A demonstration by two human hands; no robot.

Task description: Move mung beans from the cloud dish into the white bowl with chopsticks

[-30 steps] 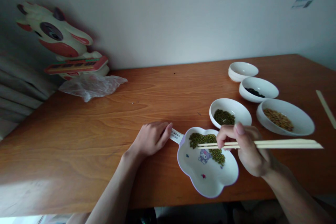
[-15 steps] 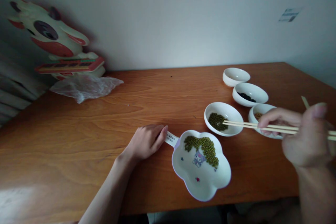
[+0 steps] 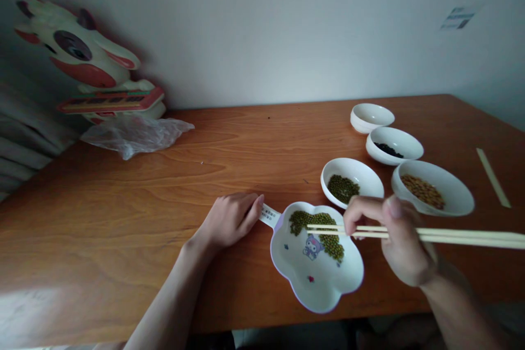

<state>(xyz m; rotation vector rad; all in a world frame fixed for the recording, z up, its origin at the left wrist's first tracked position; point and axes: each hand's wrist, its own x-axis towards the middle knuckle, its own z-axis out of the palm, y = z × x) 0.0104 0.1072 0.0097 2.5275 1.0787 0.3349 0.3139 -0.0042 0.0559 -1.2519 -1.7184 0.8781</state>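
My left hand [image 3: 237, 220] is closed around the handle of a white flower-shaped bowl [image 3: 315, 284] with a lilac rim and a cartoon figure inside. Green mung beans [image 3: 333, 245] lie along the far side of that bowl. Over them my right hand [image 3: 396, 235] grips a pair of wooden chopsticks [image 3: 451, 236], their tips at the beans; whether a bean is pinched between them I cannot make out. Just behind, a round white bowl [image 3: 369, 178] with more mung beans [image 3: 343, 188] is partly covered by my right hand.
On the right stand a bowl [image 3: 457, 191] of light brown beans, a bowl [image 3: 412, 146] of black beans and a white bowl [image 3: 372, 116] at the back. A chopstick sleeve-like pale strip [image 3: 493, 178] lies far right. A cow toy keyboard [image 3: 110, 101] and plastic bag [image 3: 139, 135] sit at the left.
My right hand has moved left and towards me, carrying the chopstick tips from the round mung bean bowl to over the flower-shaped bowl. My left hand keeps its hold on the handle.
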